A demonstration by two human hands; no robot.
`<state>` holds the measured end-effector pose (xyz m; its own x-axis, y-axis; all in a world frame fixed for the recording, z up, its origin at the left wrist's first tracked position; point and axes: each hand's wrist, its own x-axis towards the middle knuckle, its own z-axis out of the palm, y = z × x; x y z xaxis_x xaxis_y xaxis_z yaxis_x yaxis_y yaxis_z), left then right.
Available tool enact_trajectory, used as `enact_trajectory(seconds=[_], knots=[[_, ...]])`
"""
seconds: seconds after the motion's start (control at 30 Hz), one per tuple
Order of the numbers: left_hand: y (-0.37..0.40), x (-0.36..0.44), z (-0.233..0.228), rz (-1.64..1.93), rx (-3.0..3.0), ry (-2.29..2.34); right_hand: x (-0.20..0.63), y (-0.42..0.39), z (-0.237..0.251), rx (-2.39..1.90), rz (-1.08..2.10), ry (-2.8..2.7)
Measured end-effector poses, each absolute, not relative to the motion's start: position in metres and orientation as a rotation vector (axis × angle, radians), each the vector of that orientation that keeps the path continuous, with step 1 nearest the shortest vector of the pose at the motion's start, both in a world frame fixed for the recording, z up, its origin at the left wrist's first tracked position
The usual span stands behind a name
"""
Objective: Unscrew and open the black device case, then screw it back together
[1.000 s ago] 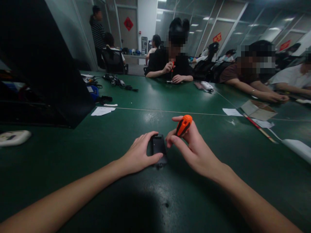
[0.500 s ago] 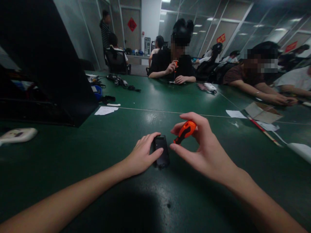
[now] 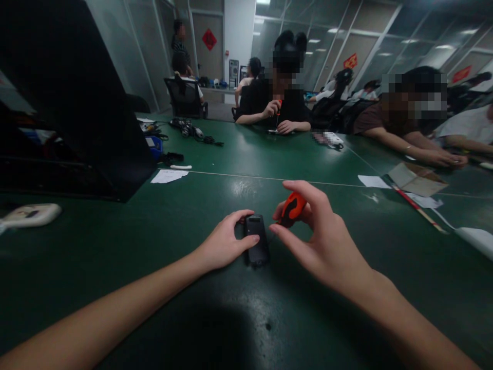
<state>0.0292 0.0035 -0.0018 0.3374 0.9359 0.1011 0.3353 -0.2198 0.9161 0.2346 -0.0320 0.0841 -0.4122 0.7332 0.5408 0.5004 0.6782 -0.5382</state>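
Left hand [image 3: 221, 244] bare, slim fingers and thumb at grip. Right hand [image 3: 327, 236] bare likewise, long slender fingers, rounded knuckles. Behind right grip, narrow wrist [image 3: 373, 288], slight bony bump. Farther back, bare forearms [image 3: 127, 300], smooth-sided, broadening away from grips.

One head-worn camera looks forward and down across the green bench [image 3: 215, 190], close above the wearer's forearms [image 3: 127, 301], its wide view reaching the door [image 3: 208, 58] across the room.
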Motion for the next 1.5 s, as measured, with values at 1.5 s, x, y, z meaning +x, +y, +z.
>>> enact_trajectory(seconds=[1.5], knots=[[-0.013,0.026,-0.001,0.679,2.107,1.23,0.219,-0.036,0.08,-0.846,0.549,-2.041]])
